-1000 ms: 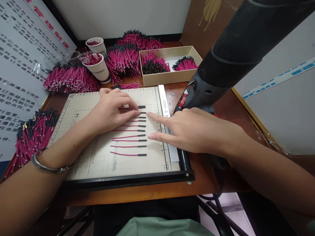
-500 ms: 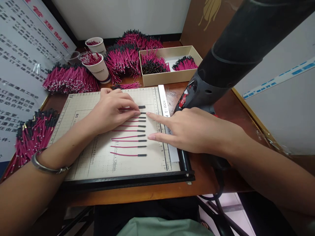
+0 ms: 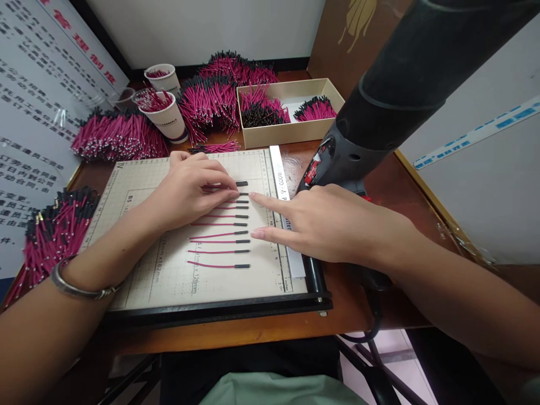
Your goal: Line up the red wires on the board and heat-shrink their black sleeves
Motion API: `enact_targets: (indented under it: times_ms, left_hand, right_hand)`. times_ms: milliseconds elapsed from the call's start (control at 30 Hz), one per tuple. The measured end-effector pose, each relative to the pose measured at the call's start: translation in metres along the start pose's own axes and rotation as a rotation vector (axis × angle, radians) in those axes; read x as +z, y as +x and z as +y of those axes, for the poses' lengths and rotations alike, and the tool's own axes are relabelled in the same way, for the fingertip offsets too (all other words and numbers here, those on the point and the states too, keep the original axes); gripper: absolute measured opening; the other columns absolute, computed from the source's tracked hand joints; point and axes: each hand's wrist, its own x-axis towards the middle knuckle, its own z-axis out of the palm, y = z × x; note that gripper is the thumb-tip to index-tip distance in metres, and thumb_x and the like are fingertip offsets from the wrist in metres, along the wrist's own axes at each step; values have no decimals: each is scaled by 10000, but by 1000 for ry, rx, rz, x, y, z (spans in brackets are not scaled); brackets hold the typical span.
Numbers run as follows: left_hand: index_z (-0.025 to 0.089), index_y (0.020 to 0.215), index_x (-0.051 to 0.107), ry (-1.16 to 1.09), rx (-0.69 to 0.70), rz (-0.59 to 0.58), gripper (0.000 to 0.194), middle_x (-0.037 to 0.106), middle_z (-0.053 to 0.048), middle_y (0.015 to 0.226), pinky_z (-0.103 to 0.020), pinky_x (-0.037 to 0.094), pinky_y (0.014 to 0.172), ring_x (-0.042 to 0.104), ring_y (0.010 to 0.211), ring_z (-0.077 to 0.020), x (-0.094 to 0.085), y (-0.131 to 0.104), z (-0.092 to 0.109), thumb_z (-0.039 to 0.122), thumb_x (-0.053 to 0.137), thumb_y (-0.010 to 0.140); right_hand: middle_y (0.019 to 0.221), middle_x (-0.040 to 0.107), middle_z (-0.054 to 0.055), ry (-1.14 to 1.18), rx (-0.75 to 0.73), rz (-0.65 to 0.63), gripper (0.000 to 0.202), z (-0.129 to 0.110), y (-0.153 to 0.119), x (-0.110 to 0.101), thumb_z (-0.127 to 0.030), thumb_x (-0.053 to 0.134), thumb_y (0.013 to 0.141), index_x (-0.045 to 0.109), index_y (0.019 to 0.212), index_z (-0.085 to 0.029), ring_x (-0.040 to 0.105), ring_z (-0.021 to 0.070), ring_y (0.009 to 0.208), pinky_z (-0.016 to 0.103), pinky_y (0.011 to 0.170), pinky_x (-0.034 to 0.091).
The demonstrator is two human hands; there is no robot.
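My left hand (image 3: 198, 190) rests over the upper middle of a paper-cutter board (image 3: 236, 289). Its thumb and index finger are pinched on a pink wire with a black end sleeve (image 3: 243, 194); most of that wire is hidden by the hand. Fingers apart, my right hand (image 3: 333, 222) points in from the right. Its index fingertip is close to the end of the same black sleeve; whether they touch I cannot tell. Several like wires (image 3: 213, 252) lie in a column on the board, sleeves toward the right, the lowest slightly bent.
Behind the board stand paper cups of wires (image 3: 166, 119), a heap of wires (image 3: 211, 101) and an open box (image 3: 291, 132) with wire bundles. More wires (image 3: 61, 230) lie at left. A thick black column (image 3: 392, 90) rises beside my right hand. A white ruler strip (image 3: 280, 174) edges the board.
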Motion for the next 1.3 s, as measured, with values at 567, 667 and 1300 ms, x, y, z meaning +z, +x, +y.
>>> enact_targets:
  times_ms: [567,667,1300]
  left_hand:
    - [291,821,804,20,2,44,335,783,-41,875,-507,297,965,595,880,-247,2,-3,2,508,592,964]
    - [293,818,802,22,-2,48,338,782,-41,871,-503,297,962,594,876,-245,2,-2,3,513,588,960]
    - [188,831,728,204,-96,213,562,664,-13,853,-357,429,818,550,833,-164,-46,73,-17,630,436,1018]
  right_hand:
    - [941,785,124,3,-14,-7,778,2,-2,0,-718,256,1042,291,1684,-279,750,308,918,344,748,481]
    - [917,780,127,2,-16,-7,778,2,-2,0,-708,270,1044,298,1682,-263,749,302,915,331,736,468]
    - [1079,785,147,93,51,-40,818,1,0,-7,-717,260,1040,189,1711,-256,750,340,995,391,811,530]
